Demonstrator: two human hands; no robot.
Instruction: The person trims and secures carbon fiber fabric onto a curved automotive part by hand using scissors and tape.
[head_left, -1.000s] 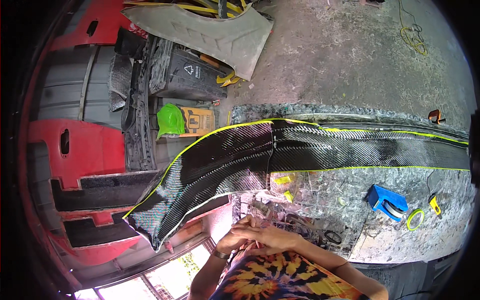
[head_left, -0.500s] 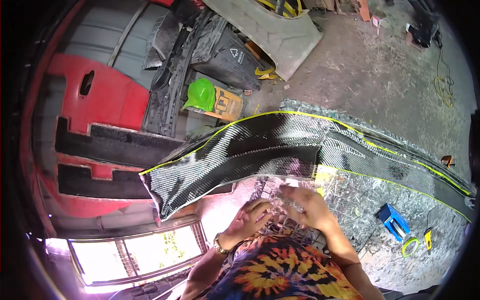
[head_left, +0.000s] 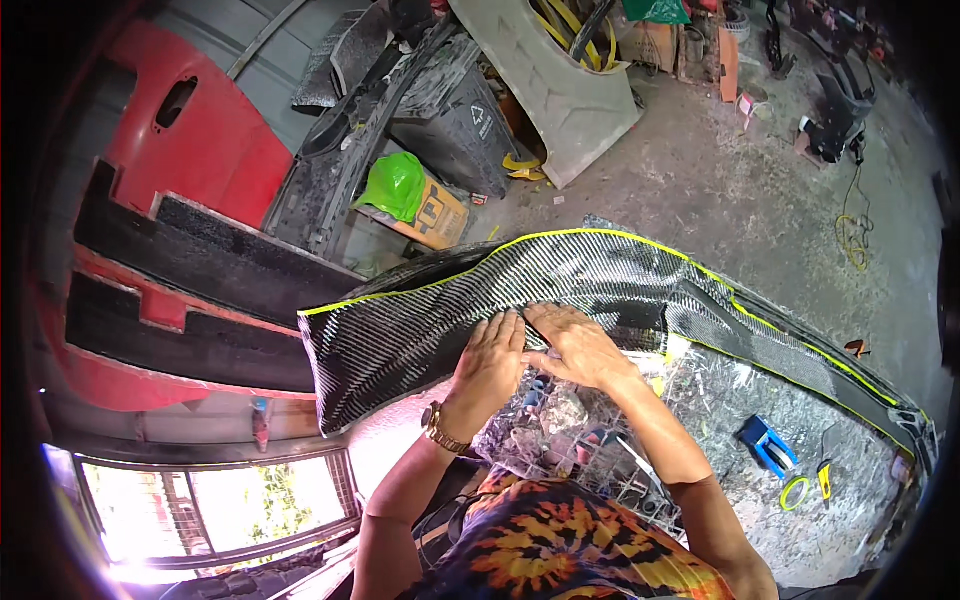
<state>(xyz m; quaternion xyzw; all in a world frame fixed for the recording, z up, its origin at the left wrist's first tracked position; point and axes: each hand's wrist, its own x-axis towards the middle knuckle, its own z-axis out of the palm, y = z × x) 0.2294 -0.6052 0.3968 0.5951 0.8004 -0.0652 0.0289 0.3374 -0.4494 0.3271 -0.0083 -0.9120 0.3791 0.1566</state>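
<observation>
1) Long curved blk/silver woven panel (head_left: 410,335) w/ yellow-green edging: R part along far side of mottled grey bench (head_left: 725,405), L end projecting past it
2) L hand (head_left: 488,365): fingers straight, close tog, tips flat on panel; nothing gripped
3) R hand (head_left: 580,348): fingers extended, tips on panel just beside L's; thumb out twd L hand, contact unclear
4) Blue tape dispenser (head_left: 768,448), yellow-green tape ring (head_left: 795,494): on bench, well apart from hands

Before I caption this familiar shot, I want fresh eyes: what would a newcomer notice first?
Probably the long, curved, yellow-edged black woven piece sweeping across the middle, with the left hand and right hand laid on it. Next might come the large red panel at upper left, then the green bundle to its right.
</observation>
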